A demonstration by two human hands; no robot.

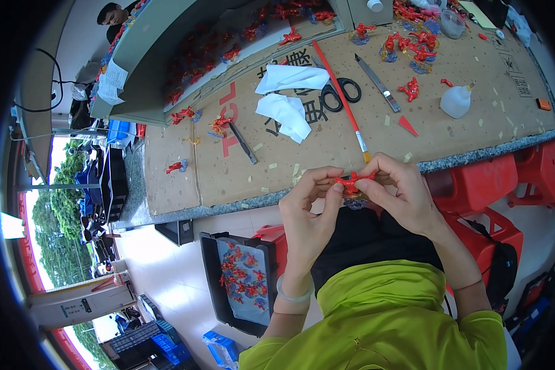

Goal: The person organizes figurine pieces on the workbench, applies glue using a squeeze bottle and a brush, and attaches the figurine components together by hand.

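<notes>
Figurine [352, 184] in red is pinched right of centre by left hand [309, 216] and right hand [408, 196], thumbs nearly closed against fingers. Red-handled paintbrush [342, 100] lies at upper centre.

Near, I see a red, gold and bluish figurine [353, 184] and a lime-green shirt [376, 314]. Farther off, my view shows brown cardboard [222, 182] printed in black and red, white tissues [291, 79], black-handled scissors [330, 97] and a red-handled paintbrush [345, 102]; right, the stools [484, 185] are red.
</notes>
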